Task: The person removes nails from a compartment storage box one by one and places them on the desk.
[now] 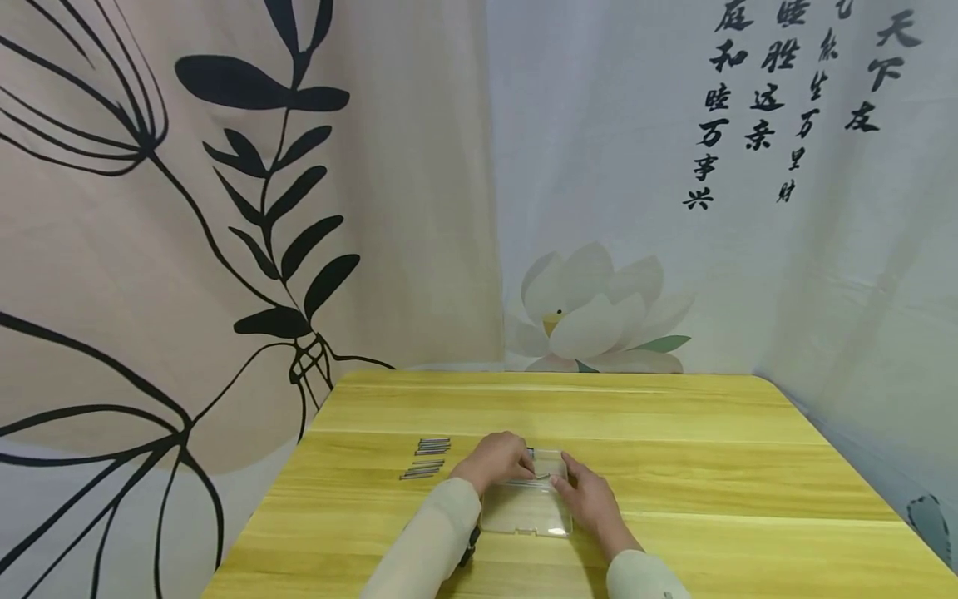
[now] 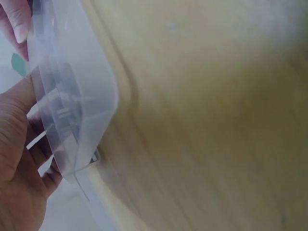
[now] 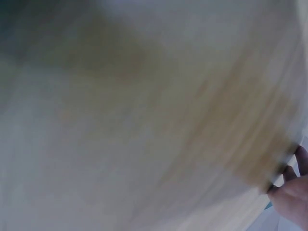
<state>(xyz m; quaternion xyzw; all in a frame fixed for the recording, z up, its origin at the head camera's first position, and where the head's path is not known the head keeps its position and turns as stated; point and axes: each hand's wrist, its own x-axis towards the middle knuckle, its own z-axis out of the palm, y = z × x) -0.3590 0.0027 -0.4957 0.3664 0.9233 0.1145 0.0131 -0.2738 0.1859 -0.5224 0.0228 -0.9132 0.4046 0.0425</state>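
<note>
Clear plastic box flat on the wooden table, gripped at its far end by left hand and right hand, fingers curled round the edges; metal pins lying just left

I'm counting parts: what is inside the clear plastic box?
Through the clear plastic box one thin metal pin shows near its far end. Both hands cover the far corners, so anything else there is hidden.
</note>
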